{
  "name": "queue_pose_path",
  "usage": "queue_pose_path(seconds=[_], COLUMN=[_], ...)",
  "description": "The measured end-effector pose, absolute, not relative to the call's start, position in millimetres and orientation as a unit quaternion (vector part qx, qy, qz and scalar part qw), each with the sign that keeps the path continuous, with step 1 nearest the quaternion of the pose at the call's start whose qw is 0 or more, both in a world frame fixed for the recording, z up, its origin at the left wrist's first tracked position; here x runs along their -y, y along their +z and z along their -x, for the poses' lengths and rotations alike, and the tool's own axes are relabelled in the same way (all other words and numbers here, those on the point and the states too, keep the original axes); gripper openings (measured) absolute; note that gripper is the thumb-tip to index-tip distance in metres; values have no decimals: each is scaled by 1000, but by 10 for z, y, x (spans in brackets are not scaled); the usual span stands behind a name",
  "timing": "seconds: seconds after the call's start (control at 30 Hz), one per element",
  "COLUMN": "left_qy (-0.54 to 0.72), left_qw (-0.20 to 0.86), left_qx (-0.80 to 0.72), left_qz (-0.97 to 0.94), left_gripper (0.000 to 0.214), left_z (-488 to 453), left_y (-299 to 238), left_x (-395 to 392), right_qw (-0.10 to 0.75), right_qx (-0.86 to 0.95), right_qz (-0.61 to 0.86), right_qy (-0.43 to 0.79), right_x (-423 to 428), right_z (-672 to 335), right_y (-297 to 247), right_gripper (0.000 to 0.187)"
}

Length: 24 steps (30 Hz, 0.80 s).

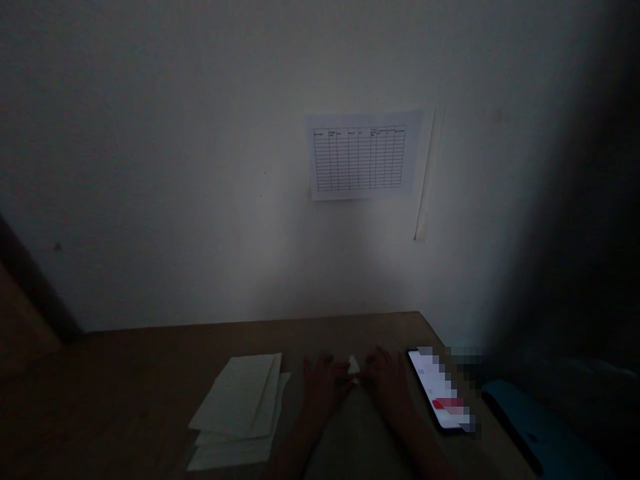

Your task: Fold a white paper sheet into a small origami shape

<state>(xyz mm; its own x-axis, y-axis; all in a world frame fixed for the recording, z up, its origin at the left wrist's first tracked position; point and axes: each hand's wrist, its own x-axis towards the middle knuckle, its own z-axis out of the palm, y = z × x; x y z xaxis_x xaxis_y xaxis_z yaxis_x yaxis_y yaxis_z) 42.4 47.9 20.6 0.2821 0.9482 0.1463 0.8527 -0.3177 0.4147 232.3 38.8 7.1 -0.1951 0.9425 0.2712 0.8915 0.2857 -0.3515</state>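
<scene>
A small white piece of paper [353,365], seemingly folded, stands between my two hands just above the wooden table. From its left side my left hand [326,381] pinches it between thumb and fingertips. On the other side my right hand [386,377] grips it the same way, its remaining fingers raised. The dim light and the fingers hide the paper's lower part. Left of my left hand lies a loose stack of white paper sheets [235,397], their edges uneven.
A phone [435,383] with a lit screen, partly pixelated, lies right of my right hand. Beyond the right edge of the table [150,387] is a blue object [555,427]. A printed table sheet [360,157] hangs on the wall [200,167] behind.
</scene>
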Motion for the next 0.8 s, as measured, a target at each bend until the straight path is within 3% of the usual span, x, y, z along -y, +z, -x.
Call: queue_pose_path(seconds=[0.23,0.8], left_qy=[181,186], left_qw=[73,113], left_qx=[-565,-594], left_qz=[-802,-774], left_gripper=[17,18], left_z=[-470,-472], left_y=[294,229], left_x=[-407,-445], right_qw=[231,254], right_qx=[739,764], right_qz=[631,592], right_qy=[53,47], right_x=[-371,-382], right_z=[-2328,-2366], right_y=[119,71], right_gripper=[14,14])
